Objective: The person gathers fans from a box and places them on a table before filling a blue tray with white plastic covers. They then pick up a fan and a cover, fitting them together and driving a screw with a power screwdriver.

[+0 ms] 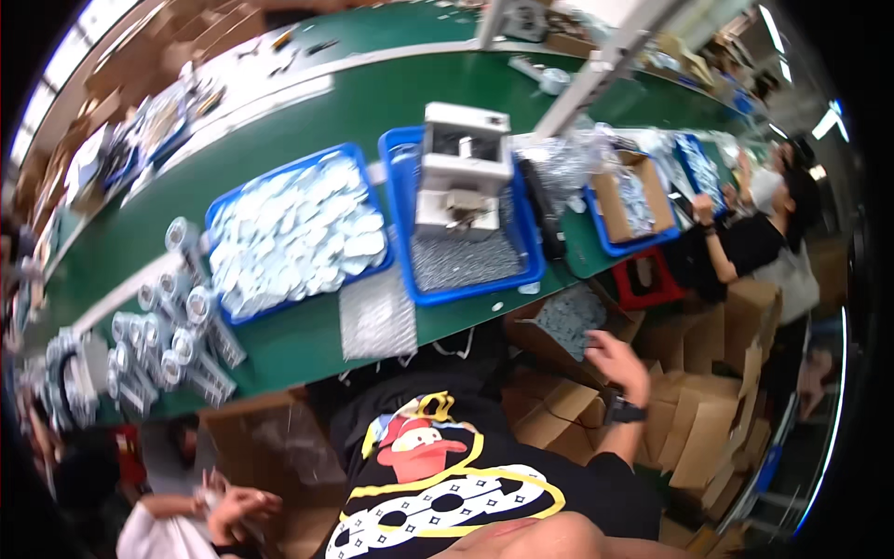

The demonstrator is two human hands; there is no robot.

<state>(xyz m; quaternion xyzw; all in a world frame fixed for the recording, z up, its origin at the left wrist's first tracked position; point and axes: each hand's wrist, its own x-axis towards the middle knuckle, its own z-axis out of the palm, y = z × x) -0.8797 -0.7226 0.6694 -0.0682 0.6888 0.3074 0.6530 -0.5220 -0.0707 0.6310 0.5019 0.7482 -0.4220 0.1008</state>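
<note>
My right hand (617,361), with a dark watch at the wrist, hovers at the near rim of a cardboard box (605,373) below the bench. Its fingers are apart and slightly bent, with nothing visible in them. Inside the box lie many small pale-blue pieces (570,321). What seems to be my left hand (244,508) is low at the left, fingers stretched to the right and holding nothing I can see. It overlaps a co-worker in a white sleeve (163,536).
On the green bench (279,368) stand a blue tray of flat pale pieces (298,233), a blue tray (399,265) with a white machine (466,154), bubble wrap (377,312) and several grey cylindrical-headed parts (186,349). Cardboard boxes (698,419) crowd my right; a person (745,247) works beyond.
</note>
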